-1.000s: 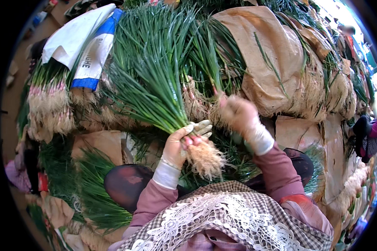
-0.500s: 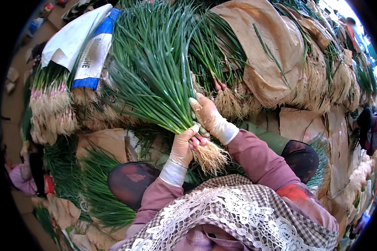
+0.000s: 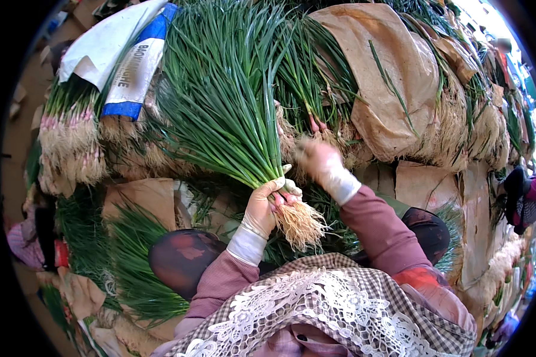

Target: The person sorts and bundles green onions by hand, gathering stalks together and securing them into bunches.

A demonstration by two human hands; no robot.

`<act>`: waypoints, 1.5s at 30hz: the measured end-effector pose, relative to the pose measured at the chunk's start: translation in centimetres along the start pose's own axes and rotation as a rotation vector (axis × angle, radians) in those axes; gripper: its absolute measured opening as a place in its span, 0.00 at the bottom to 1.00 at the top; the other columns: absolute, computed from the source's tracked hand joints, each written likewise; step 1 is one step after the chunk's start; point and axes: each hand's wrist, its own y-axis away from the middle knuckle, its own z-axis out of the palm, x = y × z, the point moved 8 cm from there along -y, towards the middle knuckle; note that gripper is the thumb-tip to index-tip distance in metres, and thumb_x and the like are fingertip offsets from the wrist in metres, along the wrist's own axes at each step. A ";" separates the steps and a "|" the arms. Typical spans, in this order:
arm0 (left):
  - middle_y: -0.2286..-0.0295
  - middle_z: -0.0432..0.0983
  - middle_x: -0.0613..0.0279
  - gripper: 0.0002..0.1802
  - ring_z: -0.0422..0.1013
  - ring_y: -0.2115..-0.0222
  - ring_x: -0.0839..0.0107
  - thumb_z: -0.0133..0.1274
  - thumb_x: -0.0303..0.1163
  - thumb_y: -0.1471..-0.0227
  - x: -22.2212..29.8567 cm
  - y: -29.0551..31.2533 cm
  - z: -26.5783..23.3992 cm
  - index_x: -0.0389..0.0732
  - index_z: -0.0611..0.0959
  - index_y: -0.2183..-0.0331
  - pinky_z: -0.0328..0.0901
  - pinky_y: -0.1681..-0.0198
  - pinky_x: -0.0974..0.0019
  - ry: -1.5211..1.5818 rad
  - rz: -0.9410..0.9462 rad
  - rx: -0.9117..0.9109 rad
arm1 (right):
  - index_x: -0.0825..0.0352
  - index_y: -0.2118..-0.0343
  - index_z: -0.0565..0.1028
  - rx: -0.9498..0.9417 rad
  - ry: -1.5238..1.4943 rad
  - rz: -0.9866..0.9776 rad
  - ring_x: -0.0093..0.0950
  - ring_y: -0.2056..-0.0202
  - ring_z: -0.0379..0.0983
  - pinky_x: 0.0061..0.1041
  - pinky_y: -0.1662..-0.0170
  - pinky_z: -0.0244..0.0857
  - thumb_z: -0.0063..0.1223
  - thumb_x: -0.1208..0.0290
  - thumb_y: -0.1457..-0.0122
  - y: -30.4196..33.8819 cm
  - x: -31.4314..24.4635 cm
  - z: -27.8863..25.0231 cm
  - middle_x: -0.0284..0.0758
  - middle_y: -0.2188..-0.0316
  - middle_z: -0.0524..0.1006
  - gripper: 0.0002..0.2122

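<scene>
My gloved left hand is wrapped round the lower stems of a large bunch of green onions. Pink bulbs and pale, stringy roots poke out below the grip, while the long green leaves fan up and away to the left. Off to the right of the bunch is my gloved right hand, touching none of it. Motion smears its fingers, so what they do is hidden. Just beyond that hand lie a few loose green onions with their roots toward me.
Brown paper covers part of the heap at the far right. A white-and-blue sack piece lies over bundled green onions at the far left. More green onions rest beside my left knee. Another person's pink clothing shows at the left edge.
My right hand has let go of the bunch and moved right, away from the stems. The left hand keeps its grip in nearly the same place.
</scene>
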 end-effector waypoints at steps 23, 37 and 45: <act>0.72 0.71 0.57 0.27 0.67 0.71 0.63 0.42 0.35 0.51 0.6 0.0 1.3 0.31 0.65 0.51 0.62 0.59 0.55 0.158 -0.048 -0.236 | 0.64 0.67 0.71 0.409 -0.009 0.009 0.33 0.64 0.70 0.29 0.62 0.63 0.52 0.59 0.49 -2.0 2.1 -5.3 0.40 0.70 0.72 0.13; 0.72 0.72 0.39 0.16 0.69 0.68 0.54 0.43 0.31 0.52 1.2 -0.3 -1.0 0.27 0.73 0.64 0.63 0.56 0.53 -0.214 0.065 0.103 | 0.68 0.61 0.73 -0.433 -0.305 -0.156 0.34 0.67 0.73 0.30 0.62 0.65 0.41 0.51 0.43 6.1 -1.2 1.5 0.42 0.70 0.76 0.22; 0.68 0.71 0.48 0.25 0.67 0.67 0.58 0.46 0.35 0.55 0.0 0.1 0.9 0.29 0.69 0.55 0.63 0.59 0.56 0.045 -0.062 -0.205 | 0.67 0.72 0.70 0.145 0.091 0.221 0.35 0.70 0.69 0.33 0.66 0.62 0.52 0.59 0.49 -2.7 6.3 -3.0 0.40 0.76 0.73 0.14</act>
